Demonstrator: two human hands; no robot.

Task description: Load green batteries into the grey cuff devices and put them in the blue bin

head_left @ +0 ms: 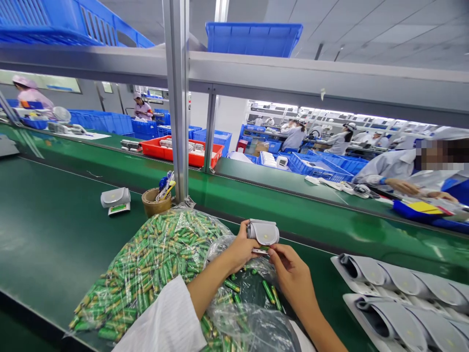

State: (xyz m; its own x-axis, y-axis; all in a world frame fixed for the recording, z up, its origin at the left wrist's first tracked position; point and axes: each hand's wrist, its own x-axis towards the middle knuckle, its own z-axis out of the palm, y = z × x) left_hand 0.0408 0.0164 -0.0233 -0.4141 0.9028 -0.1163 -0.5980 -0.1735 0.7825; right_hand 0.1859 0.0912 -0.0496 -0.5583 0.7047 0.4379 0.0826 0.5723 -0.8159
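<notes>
My left hand is closed around a wrist blood pressure monitor with a rolled grey cuff, held above the bag's right side. Its white underside faces me, and a bit of green battery shows in it. My right hand pinches at that battery on the monitor's near edge; the fingertips partly hide it. Below and left of my hands lies a clear plastic bag full of green batteries, its mouth open. Several loose batteries lie under my right hand.
Another monitor sits at the left, by a brown pot of tools. Rows of cuffed monitors fill trays at the right. A metal post rises ahead. Across the green bench are a red bin and a co-worker.
</notes>
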